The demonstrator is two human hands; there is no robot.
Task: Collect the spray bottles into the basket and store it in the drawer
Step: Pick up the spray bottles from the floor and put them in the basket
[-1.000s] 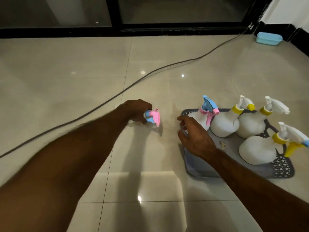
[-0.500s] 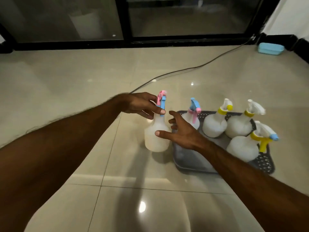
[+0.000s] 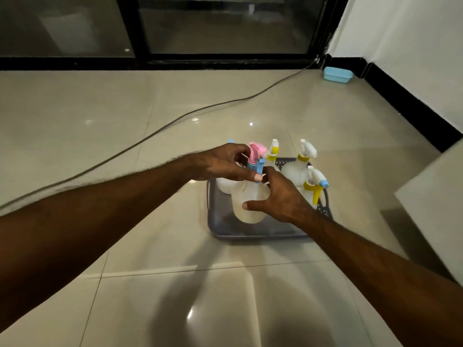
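A grey plastic basket sits on the tiled floor. My left hand pinches the pink-and-blue spray head of a white bottle held over the basket's front left part. My right hand curls round that bottle's right side, thumb across its front. Behind it stand another white bottle, mostly hidden by my left hand, and three bottles with yellow collars: one at the back, one at the back right and one at the right.
A dark cable runs across the floor from the left to the far right corner. A light blue box lies by the black skirting. A pale furniture corner juts in at the right. Glass doors stand behind.
My left hand lifted the pink-headed bottle from the floor and carried it right, over the basket. My right hand closed onto the bottle's body. The view swung so the basket is centred.
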